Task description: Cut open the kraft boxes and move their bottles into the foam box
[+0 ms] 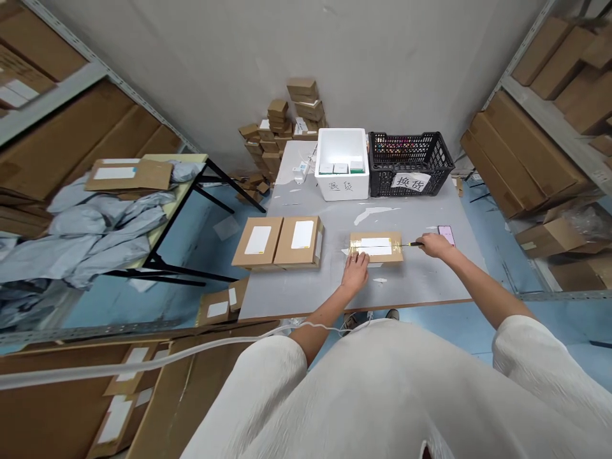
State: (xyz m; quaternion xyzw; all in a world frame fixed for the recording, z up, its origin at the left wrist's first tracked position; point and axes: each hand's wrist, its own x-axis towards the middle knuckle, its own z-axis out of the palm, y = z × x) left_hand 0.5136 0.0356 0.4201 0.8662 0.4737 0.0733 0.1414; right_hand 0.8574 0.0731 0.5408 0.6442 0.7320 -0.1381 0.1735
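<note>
A small taped cardboard box (396, 256) with a white label lies on the grey table in front of me. My left hand (355, 271) rests on its near left corner, fingers laid over the top. At the box's right end, my right hand (433, 245) is closed around a utility knife (413, 243), whose thin blade points left toward the box. A dark line crosses the label lengthwise. Just beyond my right hand lies a phone (446, 234) with its screen lit.
Two larger labelled cartons (275, 243) stand at the table's left. Behind are a white foam box (343, 188) with small boxes inside and a black crate (406, 167). Grey parcels (109, 220) cover a side table. Shelves of cartons flank both sides; a pale cable (191, 352) crosses at lower left.
</note>
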